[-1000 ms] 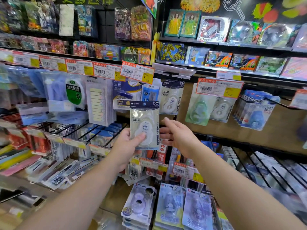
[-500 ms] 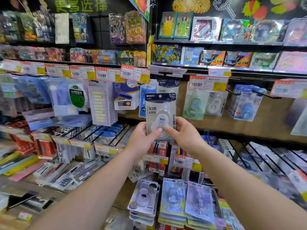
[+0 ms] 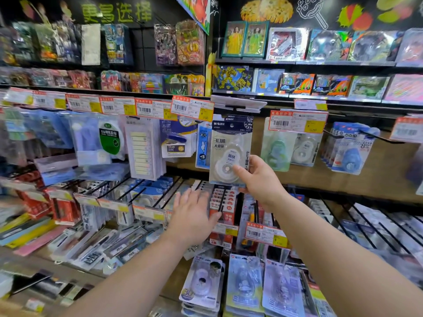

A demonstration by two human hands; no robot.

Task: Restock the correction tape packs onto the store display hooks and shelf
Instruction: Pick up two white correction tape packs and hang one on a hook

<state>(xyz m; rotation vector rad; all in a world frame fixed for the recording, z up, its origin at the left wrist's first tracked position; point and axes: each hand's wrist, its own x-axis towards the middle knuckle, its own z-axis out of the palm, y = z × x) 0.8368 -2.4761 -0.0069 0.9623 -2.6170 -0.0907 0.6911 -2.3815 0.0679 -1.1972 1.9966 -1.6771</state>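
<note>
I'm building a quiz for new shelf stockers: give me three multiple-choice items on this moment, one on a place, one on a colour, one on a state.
1. Where is the correction tape pack?
A. raised at the upper hook row
B. flat on the bottom shelf
C. under the left forearm

2. The pack's top band is:
A. red
B. dark navy
C. yellow

3. The left hand is:
A. pinching the pack
B. open, holding nothing
C. gripping a price tag

Answers: 1 A, the right hand holds it up there. 2 B, the header is dark. 3 B, its fingers are spread, below the pack.
</note>
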